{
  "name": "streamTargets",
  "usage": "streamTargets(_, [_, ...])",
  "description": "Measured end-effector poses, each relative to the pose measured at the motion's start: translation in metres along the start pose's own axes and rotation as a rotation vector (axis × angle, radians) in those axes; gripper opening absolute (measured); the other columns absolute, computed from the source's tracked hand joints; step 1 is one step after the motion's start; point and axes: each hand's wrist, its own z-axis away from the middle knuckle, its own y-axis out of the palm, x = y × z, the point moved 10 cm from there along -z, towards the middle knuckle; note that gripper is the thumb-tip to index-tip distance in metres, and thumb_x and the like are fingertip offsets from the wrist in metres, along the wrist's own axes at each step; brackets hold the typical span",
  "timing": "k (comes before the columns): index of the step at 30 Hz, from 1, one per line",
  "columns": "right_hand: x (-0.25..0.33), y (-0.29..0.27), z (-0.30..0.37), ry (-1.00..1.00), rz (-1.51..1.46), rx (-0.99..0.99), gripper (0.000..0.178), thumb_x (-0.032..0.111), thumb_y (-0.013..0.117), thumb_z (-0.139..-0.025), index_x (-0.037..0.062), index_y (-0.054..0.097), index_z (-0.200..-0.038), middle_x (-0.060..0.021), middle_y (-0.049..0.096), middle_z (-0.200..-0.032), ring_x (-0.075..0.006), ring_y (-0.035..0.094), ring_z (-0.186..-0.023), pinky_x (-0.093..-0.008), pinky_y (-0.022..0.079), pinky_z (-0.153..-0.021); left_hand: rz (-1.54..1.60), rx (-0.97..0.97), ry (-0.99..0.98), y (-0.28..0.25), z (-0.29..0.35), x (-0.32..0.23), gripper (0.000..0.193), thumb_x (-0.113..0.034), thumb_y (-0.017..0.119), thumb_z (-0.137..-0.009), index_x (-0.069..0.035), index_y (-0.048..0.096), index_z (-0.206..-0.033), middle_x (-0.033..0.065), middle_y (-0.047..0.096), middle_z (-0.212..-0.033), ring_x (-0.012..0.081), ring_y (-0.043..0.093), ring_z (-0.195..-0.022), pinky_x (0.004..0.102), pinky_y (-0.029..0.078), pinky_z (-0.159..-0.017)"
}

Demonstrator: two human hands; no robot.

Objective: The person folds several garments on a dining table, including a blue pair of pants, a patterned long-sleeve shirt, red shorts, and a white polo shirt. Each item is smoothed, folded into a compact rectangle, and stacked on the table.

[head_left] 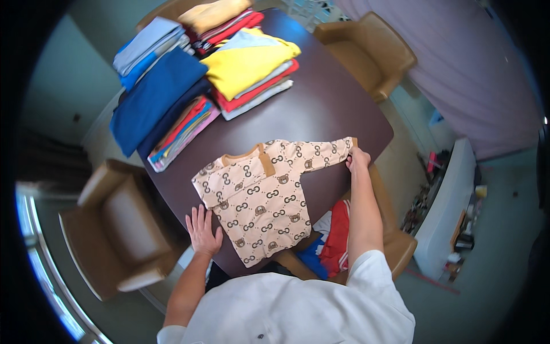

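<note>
A beige long-sleeved shirt (265, 212) with a bear-and-link pattern and brown trim lies spread on the dark table. Its left-hand sleeve is folded across the chest, so the brown cuff rests below the neckline. The other sleeve stretches out to the right, and my right hand (358, 160) pinches it at the cuff. Flat beside the shirt's left edge, my left hand (204, 231) rests with fingers spread on the tabletop, close to the folded sleeve.
Folded clothes stand in stacks at the far left, among them a navy garment (157, 97) and a yellow one (250, 60). Brown armchairs (117, 226) surround the table (326, 106). Red, white and blue clothing (335, 238) lies on the chair near my right arm.
</note>
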Motion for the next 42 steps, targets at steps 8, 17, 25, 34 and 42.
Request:
streamTargets(8, [0.074, 0.026, 0.112, -0.208, -0.194, 0.332, 0.014, 0.015, 0.066, -0.082, 0.0076, 0.065, -0.094, -0.0016, 0.058, -0.081, -0.0149, 0.058, -0.072, -0.0336, 0.051, -0.066, 0.038, 0.008, -0.009, -0.003, -0.002, -0.004, 0.073, -0.037, 0.067, -0.086, -0.009, 0.047, -0.151, 0.0143, 0.031, -0.167, 0.0369, 0.018, -0.158, 0.0595, 0.006, -0.128])
streamTargets(17, [0.097, 0.103, 0.286, -0.635, -0.168, 0.757, 0.013, 0.0, 0.067, -0.089, 0.0043, 0.066, -0.101, 0.0011, 0.067, -0.091, -0.0058, 0.059, -0.078, -0.0231, 0.046, -0.069, 0.05, 0.007, -0.035, -0.003, 0.0, -0.001, 0.07, -0.039, 0.064, -0.089, -0.011, 0.048, -0.152, 0.0129, 0.031, -0.167, 0.0349, 0.018, -0.158, 0.0581, 0.006, -0.128])
streamTargets(25, [-0.046, 0.202, 0.381, -0.863, -0.057, 0.819, 0.007, 0.005, 0.069, -0.092, 0.0037, 0.062, -0.095, -0.0037, 0.064, -0.076, -0.0154, 0.059, -0.063, -0.0318, 0.049, -0.058, 0.056, -0.01, -0.011, -0.005, -0.001, -0.005, 0.072, -0.041, 0.065, -0.089, -0.012, 0.047, -0.153, 0.0118, 0.03, -0.167, 0.0335, 0.018, -0.158, 0.0577, 0.007, -0.128])
streamTargets(34, [-0.111, 0.213, 0.452, -1.593, 0.716, 0.57, 0.015, 0.017, 0.072, -0.084, 0.0075, 0.068, -0.095, -0.0105, 0.063, -0.092, -0.0316, 0.061, -0.092, -0.0482, 0.045, -0.082, 0.081, -0.074, -0.003, -0.01, 0.001, -0.002, 0.07, -0.035, 0.07, -0.085, -0.009, 0.052, -0.147, 0.0142, 0.034, -0.165, 0.0366, 0.022, -0.156, 0.059, 0.011, -0.128])
streamTargets(42, [-0.114, 0.213, 0.461, -1.654, 0.778, 0.771, 0.02, 0.016, 0.069, -0.085, 0.0061, 0.071, -0.103, -0.0107, 0.066, -0.103, -0.0309, 0.06, -0.102, -0.051, 0.042, -0.091, 0.087, -0.062, 0.002, -0.008, -0.003, -0.003, 0.07, -0.036, 0.069, -0.085, -0.009, 0.053, -0.147, 0.0138, 0.033, -0.166, 0.0355, 0.022, -0.157, 0.0582, 0.009, -0.128])
